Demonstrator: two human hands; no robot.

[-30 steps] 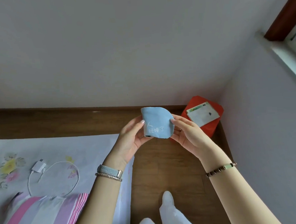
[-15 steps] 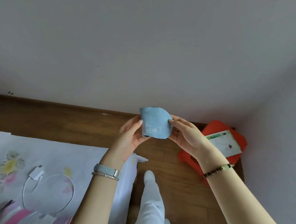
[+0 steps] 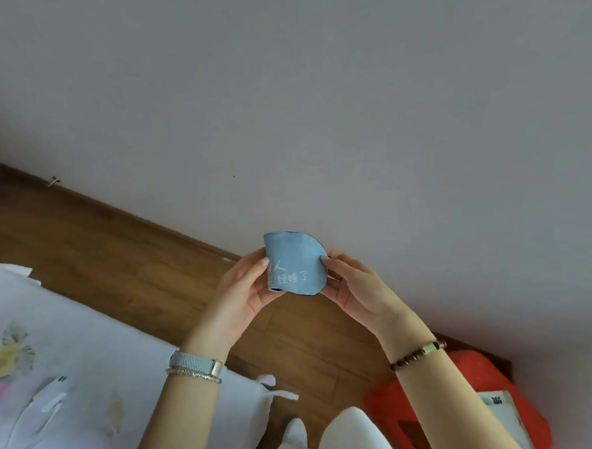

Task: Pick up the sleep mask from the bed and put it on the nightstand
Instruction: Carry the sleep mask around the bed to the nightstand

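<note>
The light blue sleep mask [image 3: 295,264], folded in half with white characters on it, is held up in the air in front of the wall. My left hand [image 3: 245,292] pinches its left edge and my right hand [image 3: 351,285] pinches its right edge. The bed [image 3: 65,367] with a white flowered sheet lies at the lower left. A red plastic stool [image 3: 468,393] that serves as the nightstand stands at the lower right, partly hidden by my right forearm.
A paper card [image 3: 503,416] lies on the red stool. A white charger cable [image 3: 47,405] rests on the sheet. Wooden floor [image 3: 125,264] runs between bed and wall. My white-trousered legs [image 3: 333,442] show at the bottom edge.
The view has swung up and to the left, so the stool and bed slid toward the lower corners. Both hands keep the same hold on the mask.
</note>
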